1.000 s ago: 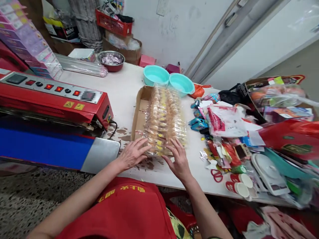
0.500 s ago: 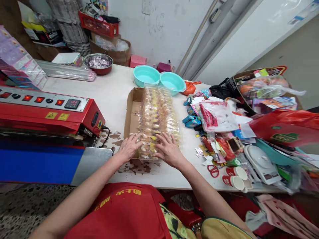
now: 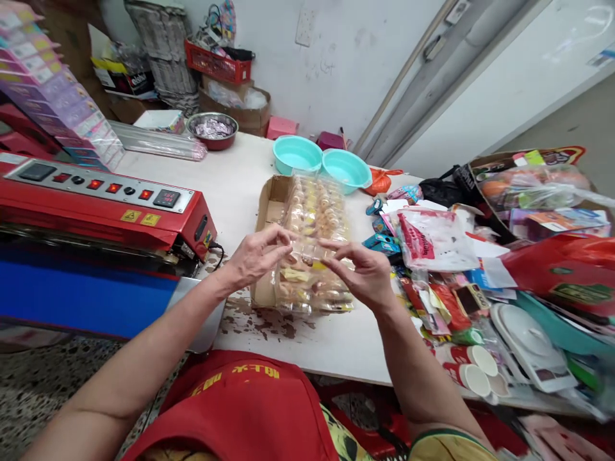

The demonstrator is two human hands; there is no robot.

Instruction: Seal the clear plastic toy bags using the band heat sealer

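Two long rows of clear-wrapped packets (image 3: 327, 211) lie in the cardboard tray (image 3: 271, 216) on the counter (image 3: 312, 349), covering its middle and right. As far as can be judged, most of the filling is done; a strip of bare cardboard along the left side remains, and the packets at the near end lie less evenly than those farther back.

The hands are apart above the near half of the rows. Left hand (image 3: 259, 253) and right hand (image 3: 362, 269) each bring thumb and fingertips together, seemingly pinching opposite ends of a clear packet (image 3: 307, 248); its outline is hard to make out.

At the far end, two turquoise basins (image 3: 298, 153) sit close behind the tray, leaving little room. The red machine (image 3: 173, 221) bounds the left, beyond a band of bare surface. Clutter (image 3: 437, 240) limits the right; the near side offers open room before the edge.
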